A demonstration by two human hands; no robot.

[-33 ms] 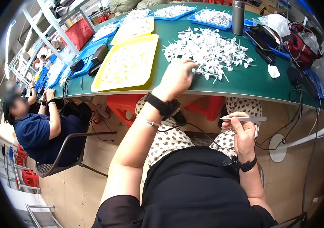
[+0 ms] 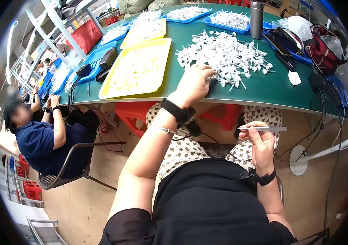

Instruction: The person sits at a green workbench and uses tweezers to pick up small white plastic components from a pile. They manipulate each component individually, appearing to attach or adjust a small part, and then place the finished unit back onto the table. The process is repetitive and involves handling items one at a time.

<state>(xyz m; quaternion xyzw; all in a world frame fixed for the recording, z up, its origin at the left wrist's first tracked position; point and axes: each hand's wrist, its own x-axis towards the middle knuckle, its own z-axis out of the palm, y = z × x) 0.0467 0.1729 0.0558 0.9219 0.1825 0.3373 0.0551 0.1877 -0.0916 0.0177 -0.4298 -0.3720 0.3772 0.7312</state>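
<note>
My left hand (image 2: 194, 83) lies at the near left edge of a heap of small white plastic pieces with thin stems (image 2: 227, 57). Its fingers are bent together at the edge of the heap. Whatever may be between the fingertips is hidden. My right hand (image 2: 260, 145), held over my lap in front of the table edge, pinches a pair of silver tweezers (image 2: 279, 129). The tweezers lie almost level, with their pointed end to the left. Left of the heap, a yellow tray (image 2: 164, 61) holds small pale pieces.
Another yellow tray (image 2: 164, 29) and several blue trays, including one at the back (image 2: 245, 30), stand on the green table (image 2: 243, 94). A grey flask (image 2: 256, 20) and a dark red bag (image 2: 325, 47) are at the right. A co-worker (image 2: 39, 130) sits at the left.
My left hand has shifted very slightly to the right and toward me along the heap's edge. The right hand and tweezers look unchanged.
</note>
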